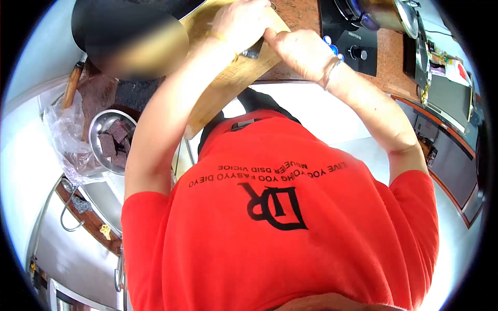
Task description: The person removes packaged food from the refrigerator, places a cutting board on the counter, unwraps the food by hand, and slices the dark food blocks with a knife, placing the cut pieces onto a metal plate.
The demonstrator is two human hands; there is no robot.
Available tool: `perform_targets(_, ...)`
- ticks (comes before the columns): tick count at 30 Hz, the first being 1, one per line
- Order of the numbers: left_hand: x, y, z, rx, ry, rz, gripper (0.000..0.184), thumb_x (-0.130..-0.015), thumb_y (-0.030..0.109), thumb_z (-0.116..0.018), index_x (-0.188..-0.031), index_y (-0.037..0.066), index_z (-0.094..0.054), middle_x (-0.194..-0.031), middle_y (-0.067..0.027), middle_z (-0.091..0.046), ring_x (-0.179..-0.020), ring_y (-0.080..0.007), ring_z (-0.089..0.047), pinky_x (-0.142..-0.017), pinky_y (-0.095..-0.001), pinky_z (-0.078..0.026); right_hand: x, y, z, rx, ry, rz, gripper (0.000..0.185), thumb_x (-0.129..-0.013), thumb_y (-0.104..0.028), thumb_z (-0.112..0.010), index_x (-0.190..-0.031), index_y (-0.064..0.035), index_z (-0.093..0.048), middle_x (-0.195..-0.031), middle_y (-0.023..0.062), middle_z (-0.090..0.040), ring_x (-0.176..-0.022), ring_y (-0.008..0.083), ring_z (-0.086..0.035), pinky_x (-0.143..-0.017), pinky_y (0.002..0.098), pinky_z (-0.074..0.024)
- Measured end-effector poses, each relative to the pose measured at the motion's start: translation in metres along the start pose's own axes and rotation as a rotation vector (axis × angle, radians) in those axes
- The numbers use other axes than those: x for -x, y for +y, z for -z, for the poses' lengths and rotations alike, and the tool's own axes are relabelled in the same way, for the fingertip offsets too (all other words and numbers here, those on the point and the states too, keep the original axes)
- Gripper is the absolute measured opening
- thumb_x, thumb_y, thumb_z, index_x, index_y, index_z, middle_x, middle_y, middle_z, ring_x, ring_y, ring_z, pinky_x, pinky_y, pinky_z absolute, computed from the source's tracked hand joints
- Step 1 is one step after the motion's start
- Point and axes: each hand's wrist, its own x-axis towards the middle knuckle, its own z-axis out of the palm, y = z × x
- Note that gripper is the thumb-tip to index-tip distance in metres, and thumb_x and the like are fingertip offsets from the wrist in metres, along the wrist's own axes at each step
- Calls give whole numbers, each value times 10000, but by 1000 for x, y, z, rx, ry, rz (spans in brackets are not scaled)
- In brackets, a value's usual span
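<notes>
Both my hands are close together over the far end of a wooden cutting board (223, 93). My right hand (303, 52) is closed in a fist, its thumb toward my left hand. Beneath the hands a short stretch of grey metal blade (253, 51) shows, apparently of a knife in my right hand; its handle is hidden in the grip. My left hand (243, 25) is bent over the board with its fingers curled at the top edge of the view. Whatever lies under those fingers is hidden.
A metal bowl (93, 136) of dark reddish-brown blocks (108, 145) stands at left by a clear plastic bag (65, 127) and a wooden handle (72, 85). A black pan (155, 6) is at upper left, partly blurred. At right are a black stove (345, 44) and a pot (386, 15).
</notes>
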Motion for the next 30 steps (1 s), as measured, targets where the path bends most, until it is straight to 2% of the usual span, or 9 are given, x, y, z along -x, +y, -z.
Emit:
perform_targets(3, -31, 1, 4, -28, -144, 9, 272, -859, 160, -481, -1066, 29, -598, -900, -212, -628, -873, -377, -605, -791, -417, -477, -9, 16, -4, -50, -144, -52, 239, -839, -93, -492, -1060, -2, -490, -777, 168, -650, -774, 316, -666, -630, 400, -547)
perform_targets(5, -40, -6, -1, -77, -180, -18, 258, -824, 173, -507, -1007, 48, -639, -862, -204, -643, -840, -362, -619, -758, -407, -484, -11, 18, -9, -70, -158, -69, 246, -844, -89, -489, -1074, -4, -489, -794, 177, -648, -793, 321, -664, -646, 404, -547)
perform_targets(7, -42, 20, 32, -81, -555, -18, 239, -799, 191, -522, -924, 47, -665, -887, -207, -652, -831, -350, -627, -745, -406, -489, -10, 19, -12, -96, -178, -97, 253, -849, -86, -485, -1089, -6, -488, -811, 186, -647, -813, 326, -662, -662, 409, -547)
perform_targets(8, -39, -2, 2, -79, -328, -67, 219, -776, 197, -540, -848, 40, -676, -882, -212, -656, -821, -348, -632, -734, -400, -494, -10, 21, -12, -104, -161, -76, 255, -853, -89, -483, -1095, -9, -487, -809, 183, -647, -808, 325, -663, -658, 407, -548)
perform_targets(11, -44, 21, 26, -28, -565, -31, 242, -787, 211, -543, -908, 41, -666, -910, -210, -653, -866, -355, -625, -772, -400, -489, -10, 23, -16, -96, -151, -34, 253, -855, -92, -490, -1094, -10, -480, -805, 175, -646, -798, 319, -666, -634, 405, -552)
perform_targets(12, -31, 19, 21, -48, -315, 9, 286, -831, 213, -492, -1016, 47, -635, -994, -213, -638, -942, -359, -605, -825, -416, -468, -11, 24, -18, -105, -141, -24, 252, -851, -87, -496, -1090, -11, -478, -790, 167, -645, -782, 315, -668, -620, 404, -553)
perform_targets(15, -38, 16, 12, -66, -363, 168, 322, -879, 202, -412, -1103, 51, -587, -1067, -218, -613, -1007, -368, -576, -868, -432, -444, -13, 29, -21, -97, -145, -7, 290, -822, -70, -543, -1093, -17, -456, -761, 157, -644, -756, 293, -673, -602, 378, -556)
perform_targets(17, -41, 10, 5, -72, -365, 173, 321, -889, 192, -384, -1101, 53, -581, -1073, -221, -608, -1017, -371, -571, -873, -436, -441, -13, 30, -21, -79, -159, 4, 338, -796, -58, -584, -1099, -22, -437, -746, 155, -643, -744, 274, -677, -599, 352, -558)
perform_targets(30, -43, 19, 1, -164, -351, 247, 328, -907, 247, -346, -1065, 63, -567, -1052, -243, -599, -987, -414, -565, -853, -483, -442, -8, 32, -47, -167, -72, -11, 301, -827, -74, -510, -1118, -29, -447, -690, 120, -642, -657, 280, -674, -514, 367, -551)
